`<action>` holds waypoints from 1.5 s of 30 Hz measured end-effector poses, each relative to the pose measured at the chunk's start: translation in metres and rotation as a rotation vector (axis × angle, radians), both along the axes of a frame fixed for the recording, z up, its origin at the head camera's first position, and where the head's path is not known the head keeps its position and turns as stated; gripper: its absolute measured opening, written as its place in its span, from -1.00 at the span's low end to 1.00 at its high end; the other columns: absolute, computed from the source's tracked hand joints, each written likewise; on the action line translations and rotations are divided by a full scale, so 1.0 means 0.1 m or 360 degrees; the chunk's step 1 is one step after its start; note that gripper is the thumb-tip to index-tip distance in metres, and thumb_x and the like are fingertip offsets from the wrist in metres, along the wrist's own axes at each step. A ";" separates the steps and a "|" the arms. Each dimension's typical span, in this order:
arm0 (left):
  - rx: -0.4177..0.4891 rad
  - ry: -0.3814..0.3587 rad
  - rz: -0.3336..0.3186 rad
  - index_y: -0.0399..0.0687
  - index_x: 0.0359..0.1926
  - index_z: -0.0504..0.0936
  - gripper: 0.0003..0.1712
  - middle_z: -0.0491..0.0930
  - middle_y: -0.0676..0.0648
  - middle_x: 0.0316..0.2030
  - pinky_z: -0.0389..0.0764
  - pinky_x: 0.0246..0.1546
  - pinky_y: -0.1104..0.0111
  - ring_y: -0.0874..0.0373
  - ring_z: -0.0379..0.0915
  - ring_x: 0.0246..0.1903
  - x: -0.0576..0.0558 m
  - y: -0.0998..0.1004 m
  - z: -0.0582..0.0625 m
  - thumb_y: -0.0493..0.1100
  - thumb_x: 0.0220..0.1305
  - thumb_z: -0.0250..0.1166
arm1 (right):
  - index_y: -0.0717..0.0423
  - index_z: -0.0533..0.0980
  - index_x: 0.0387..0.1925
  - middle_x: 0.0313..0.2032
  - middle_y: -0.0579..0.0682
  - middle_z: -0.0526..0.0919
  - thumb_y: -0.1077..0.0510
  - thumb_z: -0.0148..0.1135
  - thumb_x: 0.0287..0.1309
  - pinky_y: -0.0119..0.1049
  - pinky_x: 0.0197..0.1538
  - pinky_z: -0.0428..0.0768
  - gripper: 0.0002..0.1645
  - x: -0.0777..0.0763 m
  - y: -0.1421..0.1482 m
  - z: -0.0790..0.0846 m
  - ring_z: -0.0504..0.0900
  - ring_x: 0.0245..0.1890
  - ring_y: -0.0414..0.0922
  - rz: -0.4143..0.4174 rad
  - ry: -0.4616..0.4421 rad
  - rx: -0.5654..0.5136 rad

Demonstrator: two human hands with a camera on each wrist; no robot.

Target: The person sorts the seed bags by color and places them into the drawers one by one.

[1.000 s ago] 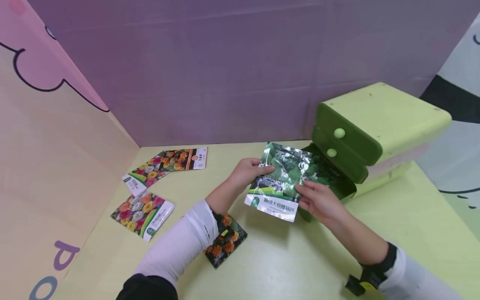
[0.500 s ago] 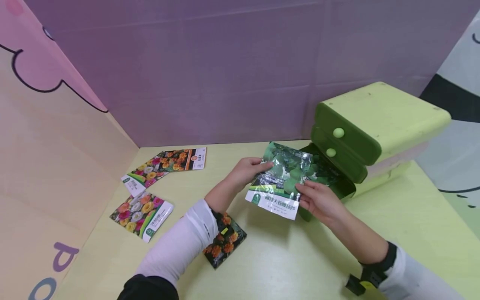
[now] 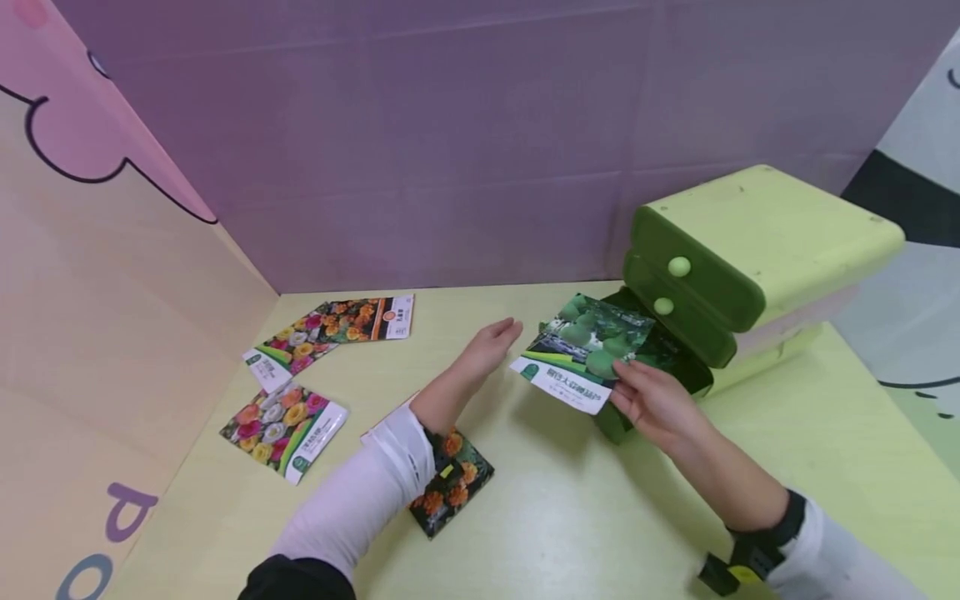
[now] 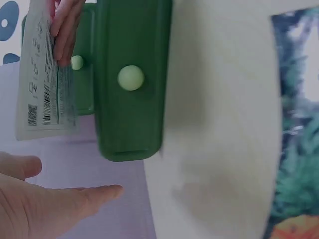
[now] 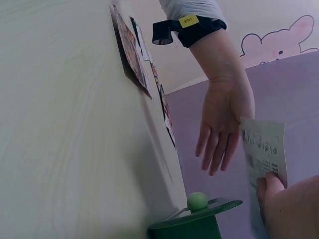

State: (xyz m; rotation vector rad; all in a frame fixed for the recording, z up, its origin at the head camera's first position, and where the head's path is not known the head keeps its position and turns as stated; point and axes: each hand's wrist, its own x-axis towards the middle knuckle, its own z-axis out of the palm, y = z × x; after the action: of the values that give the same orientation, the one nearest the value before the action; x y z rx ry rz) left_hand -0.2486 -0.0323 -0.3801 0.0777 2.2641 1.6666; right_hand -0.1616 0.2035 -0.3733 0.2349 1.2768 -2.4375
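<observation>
My right hand (image 3: pixel 658 408) pinches a seed packet (image 3: pixel 581 350) with green round fruit on its front by the right edge, in the head view. The packet is held above the pulled-out bottom drawer (image 3: pixel 617 427) of a small green drawer box (image 3: pixel 772 242). Left of the packet, my left hand (image 3: pixel 483 354) is in the air with straight fingers and holds nothing. In the left wrist view the packet's printed back (image 4: pixel 45 79) shows beside the drawer front (image 4: pixel 132 104). The right wrist view shows the left palm (image 5: pixel 222 119) apart from the packet (image 5: pixel 264 154).
Two rose packets (image 3: pixel 285 429) (image 3: pixel 288 350) and a marigold packet (image 3: pixel 367 319) lie at the table's left. Another marigold packet (image 3: pixel 453 487) lies under the left forearm. A purple wall (image 3: pixel 450 167) stands behind the table (image 3: pixel 540 533).
My left hand has let go of the green-fruit seed packet, its fingers now straight. The right hand has moved the packet slightly right, toward the drawer box.
</observation>
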 end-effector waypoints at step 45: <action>-0.0551 0.0276 -0.0386 -0.23 -0.13 0.71 -0.71 0.61 0.00 -0.52 0.43 -0.49 0.56 0.31 0.35 -0.56 0.23 0.53 -0.40 -0.09 0.29 0.30 | 0.18 0.25 0.02 -0.36 0.00 0.60 0.36 -0.21 0.39 -0.52 0.03 0.59 -0.77 -0.31 0.22 -0.19 0.65 -0.32 -0.22 -0.0514 -0.0415 -0.0323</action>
State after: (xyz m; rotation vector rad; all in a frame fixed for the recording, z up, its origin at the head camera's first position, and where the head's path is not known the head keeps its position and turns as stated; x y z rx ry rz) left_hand -0.2261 0.0203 -0.4199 0.4106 2.5185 1.1706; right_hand -0.1924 0.2258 -0.3928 0.7247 0.9304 -2.6680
